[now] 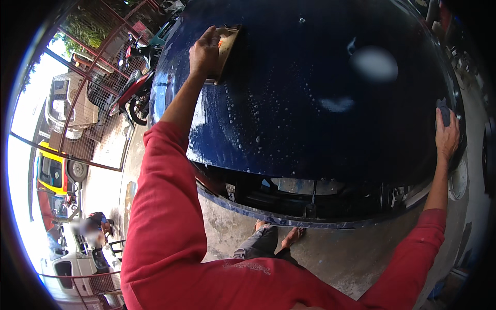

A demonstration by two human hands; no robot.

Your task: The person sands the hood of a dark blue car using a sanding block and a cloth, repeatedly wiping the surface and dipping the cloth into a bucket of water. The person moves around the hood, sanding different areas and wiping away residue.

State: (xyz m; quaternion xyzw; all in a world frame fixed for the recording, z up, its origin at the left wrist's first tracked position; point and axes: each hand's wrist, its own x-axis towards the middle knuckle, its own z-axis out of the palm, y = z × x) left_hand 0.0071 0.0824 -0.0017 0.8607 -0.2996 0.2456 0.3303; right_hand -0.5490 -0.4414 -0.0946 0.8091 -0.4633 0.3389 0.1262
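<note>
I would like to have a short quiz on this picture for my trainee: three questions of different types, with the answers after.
1. Multiple choice. What does the left hand hold?
A) a screwdriver
B) a flat tan pad
C) a spray bottle

2. True or false: the dark blue car hood is completely dry.

3. Open question. Where is the right hand, and what is in it?

Key:
1. B.
2. False; drops are visible on it.
3. At the hood's right edge, with a small grey piece; cloth or paper, I cannot tell.

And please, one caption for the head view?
Left hand on yellowish block, right hand holding grey scrap, at a wet blue car panel.
</note>
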